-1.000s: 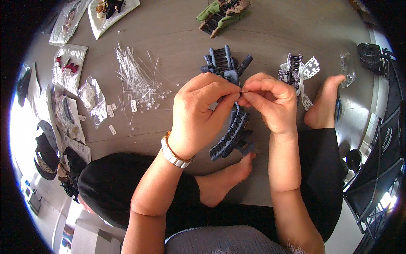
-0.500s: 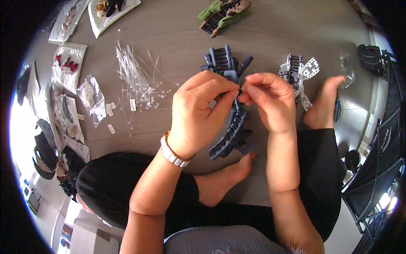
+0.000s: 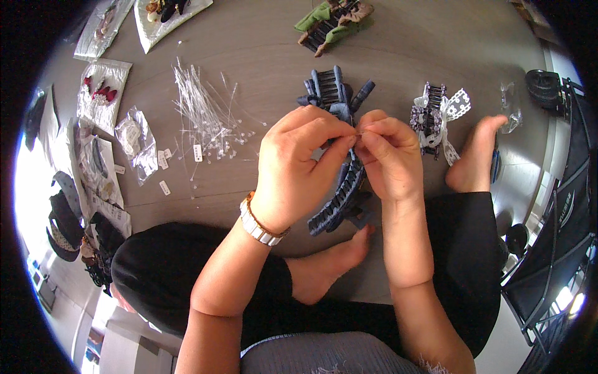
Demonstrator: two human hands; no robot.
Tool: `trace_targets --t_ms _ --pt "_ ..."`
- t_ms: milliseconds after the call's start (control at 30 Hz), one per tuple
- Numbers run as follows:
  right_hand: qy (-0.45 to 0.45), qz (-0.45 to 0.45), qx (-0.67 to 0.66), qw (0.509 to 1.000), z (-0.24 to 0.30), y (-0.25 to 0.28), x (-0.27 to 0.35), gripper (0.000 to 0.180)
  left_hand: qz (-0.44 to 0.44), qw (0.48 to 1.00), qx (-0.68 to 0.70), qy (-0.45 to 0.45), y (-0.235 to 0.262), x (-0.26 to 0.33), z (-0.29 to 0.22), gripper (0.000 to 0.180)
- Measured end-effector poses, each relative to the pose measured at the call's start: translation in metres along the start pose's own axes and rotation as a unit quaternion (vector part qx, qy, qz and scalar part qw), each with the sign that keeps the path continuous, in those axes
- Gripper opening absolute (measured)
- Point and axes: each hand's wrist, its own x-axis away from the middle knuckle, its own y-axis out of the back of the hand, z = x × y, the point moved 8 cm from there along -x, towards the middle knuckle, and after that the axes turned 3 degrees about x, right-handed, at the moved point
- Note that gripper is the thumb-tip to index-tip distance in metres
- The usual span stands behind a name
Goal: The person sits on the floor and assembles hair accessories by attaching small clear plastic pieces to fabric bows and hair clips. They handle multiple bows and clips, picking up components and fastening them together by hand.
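My left hand and my right hand meet fingertip to fingertip above the floor, both pinched closed. Whatever lies between the fingertips is too small to make out. Just beyond and partly behind my fingers are dark blue fabric-covered hair clips with comb-like teeth. Another blue toothed hair clip rests below my hands, near my foot. To the left of my left hand lies a loose heap of clear plastic tag loops, with small white tags around it.
Green and brown hair clips lie at the far side. A purple beaded clip with a white lace bow sits at right, near my bare foot. Bagged hair ornaments line the left; a black folding frame stands at right.
My right hand has shifted slightly left, closer to my left hand, its fingers curling more. The left hand stays nearly in place, still pinching. The view has shifted slightly.
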Motion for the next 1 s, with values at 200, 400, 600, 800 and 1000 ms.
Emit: trace_targets --t_ms 200,400,600,800,1000 --pt "0.013 0.005 0.035 0.999 0.0021 -0.0024 -0.0013 0.011 0.001 1.0 -0.003 0.002 0.0004 0.0002 0.0004 0.007" --pt "-0.004 -0.026 0.015 1.0 -0.0024 0.0003 0.0 0.012 -0.004 0.999 0.016 0.031 -0.0003 0.0004 0.0034 0.006" --pt "0.005 -0.018 -0.033 0.999 -0.0032 -0.0007 -0.0001 0.01 -0.008 0.998 0.032 0.044 -0.0004 0.0013 0.0054 0.005" --pt "-0.001 0.018 -0.023 1.0 -0.0022 -0.0044 -0.003 0.008 -0.01 0.999 0.035 0.03 0.0009 0.0004 0.0054 0.006" --pt "-0.006 0.009 0.046 0.999 0.0004 -0.0043 -0.0031 0.008 -0.006 0.999 0.031 0.01 0.0009 0.0009 0.0039 0.005"
